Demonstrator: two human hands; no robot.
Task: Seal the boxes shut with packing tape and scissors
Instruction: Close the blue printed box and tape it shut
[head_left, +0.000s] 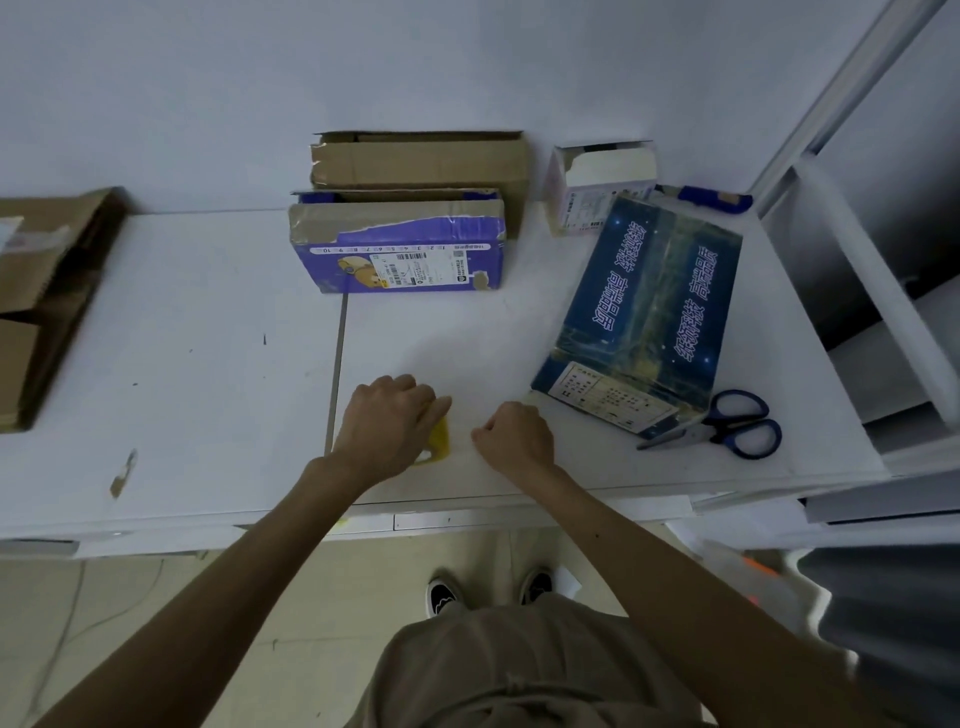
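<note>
My left hand (389, 421) grips a yellowish roll of packing tape (439, 439) that stands on the white table (208, 364) near its front edge. Just right of it, my right hand (514, 434) is curled with thumb and fingers pinched together, apparently on the tape's clear end, which I cannot make out. Blue-handled scissors (727, 423) lie to the right, beside a dark blue printed box (649, 312) lying flat. A purple box (400, 244) with torn flaps stands at the back, a plain brown carton (421, 161) behind it.
A small white box (597, 187) with an open top stands at the back right, a blue object (714, 197) beside it. Flattened brown cardboard (47, 291) lies at the left edge. White shelving (883, 260) rises on the right. The table has a seam (337, 364) down its middle.
</note>
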